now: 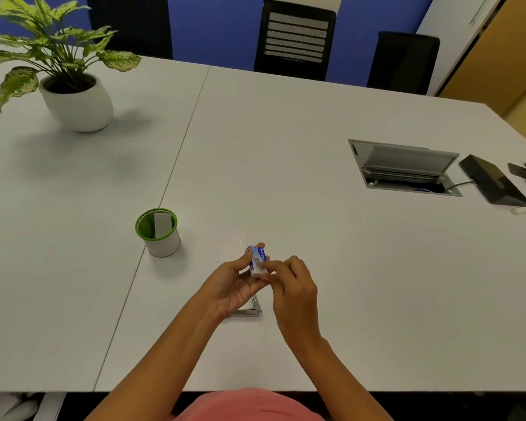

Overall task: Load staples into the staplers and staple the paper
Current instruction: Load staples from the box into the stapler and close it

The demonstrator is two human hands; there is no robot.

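Note:
My left hand (pixel 233 284) holds a small blue-and-white staple box (pixel 258 261) above the table, fingers curled round it. My right hand (pixel 292 284) meets the box from the right, its thumb and forefinger pinching at the box's near end. Below my left hand a silver stapler (pixel 249 309) lies on the white table, swung open and mostly hidden by the hand. A faint white sheet of paper (pixel 230 249) lies flat just beyond the hands, hard to make out against the table.
A green-rimmed white cup (pixel 160 235) holding a grey card stands to the left. A potted plant (pixel 73 95) is at the far left. An open cable hatch (pixel 404 168) and a black device (pixel 492 180) lie at the right. Office chairs (pixel 293 41) stand beyond the table.

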